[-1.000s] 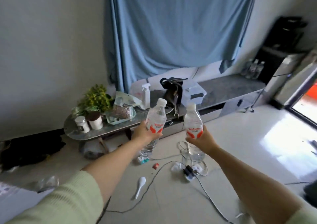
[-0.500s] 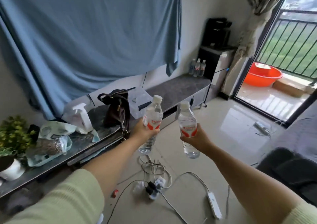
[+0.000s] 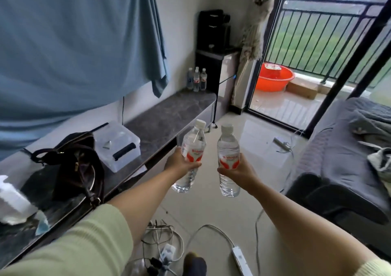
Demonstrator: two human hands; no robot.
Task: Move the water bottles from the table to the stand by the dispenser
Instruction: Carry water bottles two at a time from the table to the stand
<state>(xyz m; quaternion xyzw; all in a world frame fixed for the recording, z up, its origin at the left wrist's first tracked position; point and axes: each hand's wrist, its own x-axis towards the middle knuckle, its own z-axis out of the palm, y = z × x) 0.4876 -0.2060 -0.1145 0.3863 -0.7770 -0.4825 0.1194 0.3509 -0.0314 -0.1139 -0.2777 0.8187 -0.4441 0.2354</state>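
Two bottles, left hand (image 3: 179,165) and right hand (image 3: 239,173), over open floor (image 3: 243,140).

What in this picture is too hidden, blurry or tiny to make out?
Head view only:
- Label text on the left bottle and right bottle: blurred; the left hand and right hand cover their middles.
- The three bottles on the stand: too small to read.
- The dispenser: dark, no detail.
- The white spray bottle: blurred, cut by the left edge.
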